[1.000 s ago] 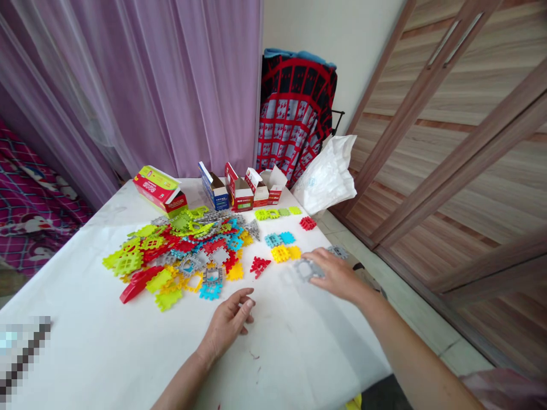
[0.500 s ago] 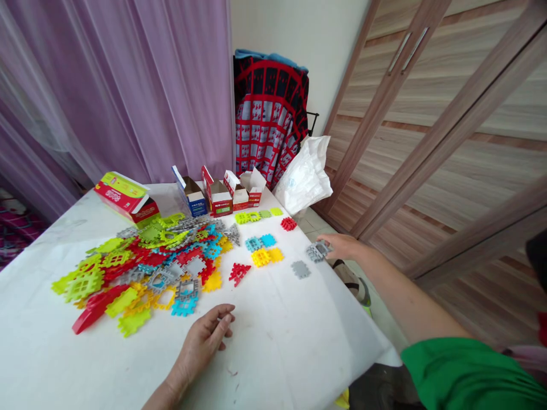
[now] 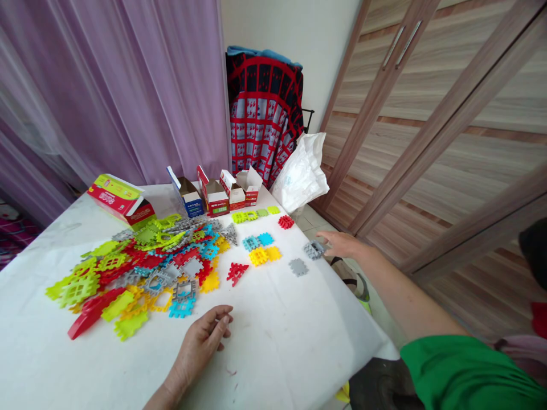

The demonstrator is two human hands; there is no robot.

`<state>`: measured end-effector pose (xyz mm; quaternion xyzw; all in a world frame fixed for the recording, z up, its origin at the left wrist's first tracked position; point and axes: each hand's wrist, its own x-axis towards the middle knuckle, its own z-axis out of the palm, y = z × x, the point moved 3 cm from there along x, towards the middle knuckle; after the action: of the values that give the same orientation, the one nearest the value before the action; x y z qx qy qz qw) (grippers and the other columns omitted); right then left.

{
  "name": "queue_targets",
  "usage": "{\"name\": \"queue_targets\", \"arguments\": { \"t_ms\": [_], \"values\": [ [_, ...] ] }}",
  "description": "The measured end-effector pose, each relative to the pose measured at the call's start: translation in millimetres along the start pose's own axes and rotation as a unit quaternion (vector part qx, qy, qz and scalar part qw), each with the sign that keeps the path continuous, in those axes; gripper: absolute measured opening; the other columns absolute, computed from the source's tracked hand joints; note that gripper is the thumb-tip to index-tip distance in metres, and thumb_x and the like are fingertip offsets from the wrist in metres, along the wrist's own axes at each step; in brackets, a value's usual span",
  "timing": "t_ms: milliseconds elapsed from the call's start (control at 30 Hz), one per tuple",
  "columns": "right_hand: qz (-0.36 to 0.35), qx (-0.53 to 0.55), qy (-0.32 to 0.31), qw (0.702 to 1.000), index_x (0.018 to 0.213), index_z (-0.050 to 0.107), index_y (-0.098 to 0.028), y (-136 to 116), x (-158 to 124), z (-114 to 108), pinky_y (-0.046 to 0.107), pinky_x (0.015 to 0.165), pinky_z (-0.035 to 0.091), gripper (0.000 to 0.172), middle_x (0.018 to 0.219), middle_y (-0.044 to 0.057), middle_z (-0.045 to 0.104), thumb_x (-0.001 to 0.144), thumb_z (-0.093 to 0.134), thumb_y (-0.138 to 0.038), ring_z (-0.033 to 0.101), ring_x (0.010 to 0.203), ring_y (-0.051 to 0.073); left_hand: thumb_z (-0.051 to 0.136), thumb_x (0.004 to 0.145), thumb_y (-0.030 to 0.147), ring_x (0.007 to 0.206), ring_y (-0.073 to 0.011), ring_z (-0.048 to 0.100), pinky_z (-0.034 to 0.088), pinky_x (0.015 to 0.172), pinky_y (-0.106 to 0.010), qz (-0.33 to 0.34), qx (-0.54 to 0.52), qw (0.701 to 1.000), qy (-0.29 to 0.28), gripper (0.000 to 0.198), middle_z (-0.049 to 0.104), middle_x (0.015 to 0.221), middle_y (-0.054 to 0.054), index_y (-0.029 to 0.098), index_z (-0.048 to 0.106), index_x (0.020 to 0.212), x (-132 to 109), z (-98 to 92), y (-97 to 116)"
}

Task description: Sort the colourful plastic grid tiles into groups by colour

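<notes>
A heap of flat plastic interlocking tiles [image 3: 141, 262] in green, red, grey, yellow and blue lies on the white table [image 3: 277, 341]. Small sorted groups sit to its right: green tiles [image 3: 252, 215], a red tile [image 3: 286, 221], blue tiles [image 3: 257, 241], yellow tiles [image 3: 265, 255] and a single grey tile [image 3: 298, 266]. My right hand [image 3: 344, 244] reaches over the table's right edge, fingers stretched out, tips at a grey tile cluster [image 3: 314, 249]. My left hand [image 3: 205, 337] rests on the table below the heap, fingers loosely curled and holding nothing.
Several small open cardboard boxes [image 3: 213, 196] and a red-green box [image 3: 117, 196] stand along the far edge. A white plastic bag [image 3: 301, 176] and a red patterned cloth over a chair [image 3: 262, 108] are behind. Purple curtains hang on the left, wooden doors on the right.
My right hand left the single grey tile on the table and moved right to the grey cluster at the edge. The view swung right. My left hand stayed put.
</notes>
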<state>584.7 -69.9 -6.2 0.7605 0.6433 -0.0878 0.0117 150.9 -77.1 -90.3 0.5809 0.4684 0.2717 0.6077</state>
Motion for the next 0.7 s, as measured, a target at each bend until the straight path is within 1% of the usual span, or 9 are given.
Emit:
{"name": "queue_targets", "arguments": {
  "t_ms": [133, 200, 233, 333, 400, 467, 500, 567, 700],
  "values": [
    [0.046, -0.01, 0.036, 0.998, 0.104, 0.064, -0.024, 0, -19, 1, 0.025, 0.065, 0.041, 0.031, 0.097, 0.002, 0.07, 0.074, 0.06, -0.02, 0.063, 0.082, 0.018, 0.065, 0.066, 0.06, 0.066, -0.0167, 0.062, 0.049, 0.046, -0.024, 0.001, -0.002, 1.0, -0.004, 0.051, 0.065, 0.08, -0.003, 0.02, 0.064, 0.099, 0, -0.2, -1],
    [0.049, 0.001, 0.053, 0.997, 0.092, 0.066, -0.023, -9, -32, 9, 0.025, 0.064, 0.04, 0.018, 0.092, 0.002, 0.071, 0.078, 0.055, -0.021, 0.063, 0.081, 0.018, 0.064, 0.067, 0.059, 0.066, -0.0168, 0.062, 0.049, 0.047, -0.024, 0.003, -0.003, 1.0, -0.004, 0.052, 0.065, 0.081, -0.003, 0.02, 0.064, 0.1, 0, -0.4, -1],
    [0.047, 0.015, 0.056, 0.997, 0.088, 0.066, -0.023, -16, -39, 15, 0.025, 0.064, 0.04, 0.015, 0.09, 0.001, 0.071, 0.08, 0.053, -0.022, 0.063, 0.08, 0.018, 0.064, 0.067, 0.059, 0.066, -0.0168, 0.062, 0.05, 0.047, -0.024, 0.004, -0.004, 1.0, -0.005, 0.052, 0.065, 0.08, -0.003, 0.02, 0.064, 0.101, 0, -0.5, -1],
    [0.067, 0.088, 0.076, 0.991, 0.088, 0.067, -0.024, -44, -55, 45, 0.026, 0.065, 0.042, 0.017, 0.088, 0.001, 0.07, 0.086, 0.051, -0.031, 0.063, 0.077, 0.017, 0.065, 0.067, 0.059, 0.065, -0.0165, 0.061, 0.049, 0.046, -0.024, 0.005, -0.008, 1.0, -0.005, 0.051, 0.065, 0.08, -0.003, 0.02, 0.065, 0.1, 0, -0.5, 0],
    [0.111, 0.119, 0.142, 0.976, 0.101, 0.065, -0.023, -65, -62, 66, 0.028, 0.07, 0.045, 0.024, 0.098, 0.004, 0.069, 0.086, 0.054, -0.038, 0.063, 0.077, 0.018, 0.065, 0.066, 0.058, 0.064, -0.0162, 0.061, 0.049, 0.045, -0.024, 0.004, -0.01, 1.0, -0.004, 0.05, 0.065, 0.08, -0.003, 0.02, 0.065, 0.098, 0, -0.2, 1],
    [0.13, 0.093, 0.216, 0.963, 0.112, 0.061, -0.022, -86, -65, 82, 0.032, 0.078, 0.046, 0.035, 0.107, 0.008, 0.065, 0.084, 0.058, -0.043, 0.061, 0.091, 0.022, 0.066, 0.065, 0.058, 0.063, -0.0161, 0.061, 0.049, 0.045, -0.024, 0.006, -0.013, 1.0, -0.003, 0.05, 0.065, 0.078, -0.003, 0.02, 0.066, 0.097, 0, 0.1, 2],
    [0.137, 0.077, 0.242, 0.957, 0.115, 0.059, -0.023, -95, -65, 87, 0.033, 0.08, 0.046, 0.039, 0.108, 0.009, 0.064, 0.083, 0.06, -0.044, 0.06, 0.096, 0.023, 0.067, 0.065, 0.058, 0.063, -0.0161, 0.061, 0.049, 0.045, -0.024, 0.008, -0.015, 1.0, -0.001, 0.049, 0.065, 0.078, -0.002, 0.021, 0.066, 0.096, 0, 0.1, 3],
    [0.145, 0.051, 0.271, 0.95, 0.114, 0.059, -0.024, -106, -62, 92, 0.036, 0.081, 0.046, 0.038, 0.105, 0.01, 0.063, 0.081, 0.062, -0.043, 0.057, 0.1, 0.026, 0.067, 0.065, 0.057, 0.063, -0.016, 0.062, 0.05, 0.046, -0.024, 0.011, -0.02, 1.0, 0.001, 0.048, 0.066, 0.078, -0.002, 0.021, 0.066, 0.096, -1, 0.2, 3],
    [0.134, 0.047, 0.267, 0.953, 0.108, 0.062, -0.024, -110, -58, 93, 0.038, 0.081, 0.047, 0.026, 0.102, 0.01, 0.062, 0.084, 0.058, -0.033, 0.055, 0.097, 0.027, 0.067, 0.064, 0.057, 0.063, -0.0158, 0.061, 0.049, 0.046, -0.024, 0.006, -0.028, 1.0, 0.003, 0.049, 0.065, 0.077, -0.002, 0.02, 0.066, 0.096, -2, 0.1, 4]
  ]
}}
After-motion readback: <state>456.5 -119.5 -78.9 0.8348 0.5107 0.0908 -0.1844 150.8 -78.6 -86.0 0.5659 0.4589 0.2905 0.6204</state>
